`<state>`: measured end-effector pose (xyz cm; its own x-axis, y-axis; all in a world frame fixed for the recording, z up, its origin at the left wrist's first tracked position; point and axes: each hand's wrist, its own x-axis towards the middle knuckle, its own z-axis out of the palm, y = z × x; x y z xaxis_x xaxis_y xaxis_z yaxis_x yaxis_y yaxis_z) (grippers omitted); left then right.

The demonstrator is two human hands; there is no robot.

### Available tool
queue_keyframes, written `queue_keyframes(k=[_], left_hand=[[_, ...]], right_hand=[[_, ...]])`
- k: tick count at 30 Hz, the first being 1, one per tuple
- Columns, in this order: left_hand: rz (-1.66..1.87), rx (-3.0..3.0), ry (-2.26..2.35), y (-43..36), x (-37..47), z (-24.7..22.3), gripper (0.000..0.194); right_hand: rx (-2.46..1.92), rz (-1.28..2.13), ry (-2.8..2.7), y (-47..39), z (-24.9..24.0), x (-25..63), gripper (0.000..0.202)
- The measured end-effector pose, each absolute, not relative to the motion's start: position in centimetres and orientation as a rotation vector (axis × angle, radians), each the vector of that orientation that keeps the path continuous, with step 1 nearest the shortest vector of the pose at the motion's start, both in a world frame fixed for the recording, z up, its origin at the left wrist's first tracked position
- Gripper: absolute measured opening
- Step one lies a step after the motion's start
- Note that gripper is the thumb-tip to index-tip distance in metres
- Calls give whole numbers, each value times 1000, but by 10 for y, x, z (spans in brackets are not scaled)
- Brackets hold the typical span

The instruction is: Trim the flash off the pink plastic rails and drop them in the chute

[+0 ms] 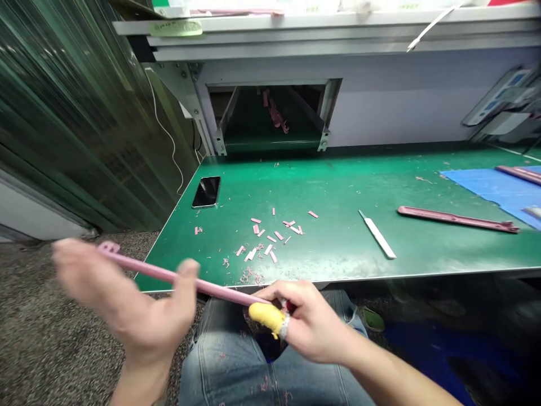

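Note:
A long pink plastic strip slants across the space in front of the table edge, above my lap. Its near end is pinched in my right hand, whose thumb wears a yellow finger cover with a whitish band. Something small and red shows among those fingers, too hidden to name. My left hand is open and blurred, its fingers stretched out along the strip and its thumb crossing in front of it. Beyond the left fingers, the strip's far end carries small loops.
Pink offcuts and shavings lie scattered on the green table. Nearby are a phone, a white-handled blade tool and a darker pink strip. A conveyor belt emerges from an opening behind; a blue sheet lies right.

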<state>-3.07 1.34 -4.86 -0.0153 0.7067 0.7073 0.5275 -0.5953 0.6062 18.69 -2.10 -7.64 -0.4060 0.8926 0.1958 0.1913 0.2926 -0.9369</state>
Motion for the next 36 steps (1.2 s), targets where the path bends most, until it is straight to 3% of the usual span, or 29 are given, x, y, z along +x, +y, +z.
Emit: queue_keyframes(k=[1,3,6,8,14,18,27,36], left_hand=[[1505,2366,1257,10,-33,-53,92],[1157,2800,1012,4,-35,-57,78],[836,2929,830,4,-37,-53,68],[826,2872,835,9,-43,-46,65],[554,3115,722,26,-58,-21,44],[501,3209,597,26,-52,-4,41],[559,3139,638,15,-52,-1,41],[812,2945,885,-10,-52,-32,56]], right_hand=[[-994,1254,-1787,-17,-70,195,20],[-941,1501,-1716,-10,-60,209,24],[-789,1718,-1637,-4,-53,223,25],[-810,1531,-1748,-5,-55,227,26],[-886,424,-2292,-9,-72,217,46],[-960,-11,-2459,-1,-71,205,29],[-857,-127,-2480,4,-63,204,24],[-929,-128,-2315,1,-61,203,29]])
